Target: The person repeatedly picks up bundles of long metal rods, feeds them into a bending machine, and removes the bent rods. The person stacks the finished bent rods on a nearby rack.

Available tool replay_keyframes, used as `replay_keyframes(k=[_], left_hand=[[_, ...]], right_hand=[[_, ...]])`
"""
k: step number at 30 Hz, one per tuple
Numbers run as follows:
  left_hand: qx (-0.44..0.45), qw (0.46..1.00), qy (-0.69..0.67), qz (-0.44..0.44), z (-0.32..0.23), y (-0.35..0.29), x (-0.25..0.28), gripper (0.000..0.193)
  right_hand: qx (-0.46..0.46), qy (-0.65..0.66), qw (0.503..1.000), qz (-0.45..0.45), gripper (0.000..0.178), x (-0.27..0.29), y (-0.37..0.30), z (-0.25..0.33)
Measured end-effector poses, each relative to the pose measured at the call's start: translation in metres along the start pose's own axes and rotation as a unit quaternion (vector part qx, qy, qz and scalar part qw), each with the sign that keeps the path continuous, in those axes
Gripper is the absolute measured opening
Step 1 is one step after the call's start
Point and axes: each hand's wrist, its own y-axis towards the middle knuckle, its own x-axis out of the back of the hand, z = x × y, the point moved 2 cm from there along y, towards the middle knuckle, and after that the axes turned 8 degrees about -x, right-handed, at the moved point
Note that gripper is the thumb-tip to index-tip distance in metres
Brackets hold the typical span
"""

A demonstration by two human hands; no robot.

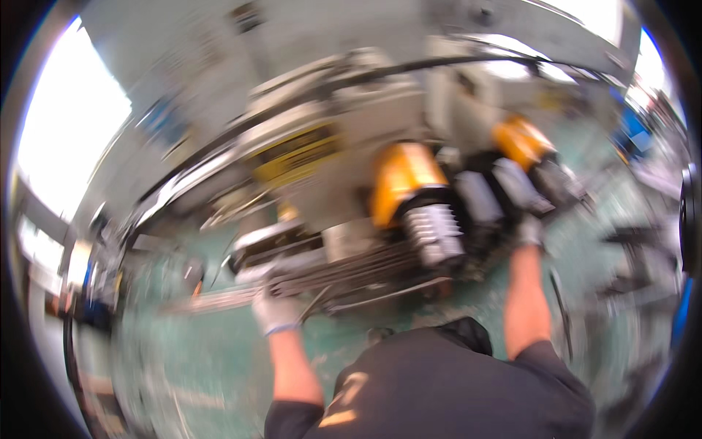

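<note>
Motion blurs the whole picture. My left hand (274,311), in a pale glove with a blue cuff edge, is closed around a bundle of long, thin brownish metal rods (351,269). The rods stick out to the left past this hand and run right along the front of a machine (369,128). My right hand (528,231), also in a pale glove, reaches forward to the machine's right side, beside its dark lower parts. Its fingers are too smeared to show whether they hold anything.
Two orange cylinders (409,175) (523,140) with ribbed, light-coloured parts stand out from the machine. A yellow-and-black label (298,152) is on its front. A long dark bar (395,69) crosses above it. The green floor (219,362) lies below; dark blurred items (636,256) are at right.
</note>
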Motion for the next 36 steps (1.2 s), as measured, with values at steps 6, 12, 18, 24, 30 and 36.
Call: replay_keyframes(k=[6,12,18,24,30,36], left_hand=[[-0.010,0.997,-0.008,-0.075,-0.019,0.011,0.034,0.033],[0.002,0.997,0.030,-0.065,0.012,0.007,-0.005,0.021],[0.022,0.999,0.027,-0.041,0.003,0.008,0.011,0.026],[0.014,0.999,-0.034,0.039,-0.007,0.030,0.052,0.037],[0.064,0.991,0.056,-0.099,-0.013,0.042,0.089,0.036],[0.018,0.980,0.180,-0.088,-0.030,0.048,0.091,0.037]], right_hand=[[-0.214,0.837,0.502,0.030,0.020,0.044,-0.051,0.040],[-0.211,0.784,0.582,-0.031,0.025,0.024,-0.054,0.018],[-0.187,0.729,0.658,0.018,0.027,0.065,-0.086,0.036],[-0.156,0.741,0.647,0.091,0.032,0.094,-0.105,0.035],[-0.105,0.713,0.685,0.106,0.035,0.072,-0.092,0.022],[-0.112,0.713,0.686,0.093,0.040,0.072,-0.088,0.031]])
